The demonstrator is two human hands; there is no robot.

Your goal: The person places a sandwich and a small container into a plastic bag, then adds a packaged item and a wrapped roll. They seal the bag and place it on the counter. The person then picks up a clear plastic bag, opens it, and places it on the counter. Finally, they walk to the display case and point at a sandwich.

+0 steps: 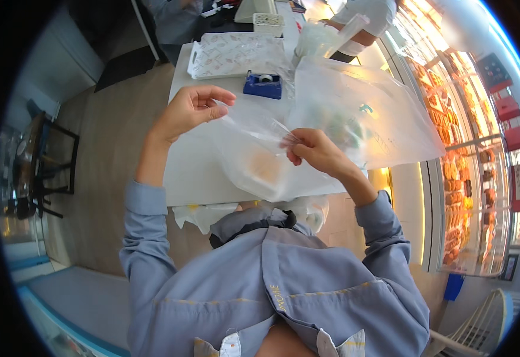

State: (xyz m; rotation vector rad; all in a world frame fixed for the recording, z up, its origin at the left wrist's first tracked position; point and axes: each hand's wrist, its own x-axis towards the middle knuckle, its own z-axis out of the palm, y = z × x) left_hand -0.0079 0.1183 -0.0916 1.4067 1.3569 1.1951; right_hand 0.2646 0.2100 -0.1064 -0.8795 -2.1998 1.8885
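Observation:
A translucent plastic bag [242, 172] lies on the white table in front of me, with a blurred pale-brown item showing through it. My right hand [313, 149] grips the gathered upper part of this bag. At the bag's far left edge is my left hand [193, 109], thumb and fingers curved beside the film; whether they pinch it cannot be made out. Close to the right hand lies a larger frosted plastic bag [331, 96], with green shapes blurred inside it. A blue tape dispenser [263, 86] stands beyond both hands.
A white tray with a patterned liner [237, 56] sits at the far end of the white table [188, 174]. Bagged items [315, 40] stand beside it. Lit shelves of baked goods [454, 178] run along the right. Another person [364, 18] is at the far right.

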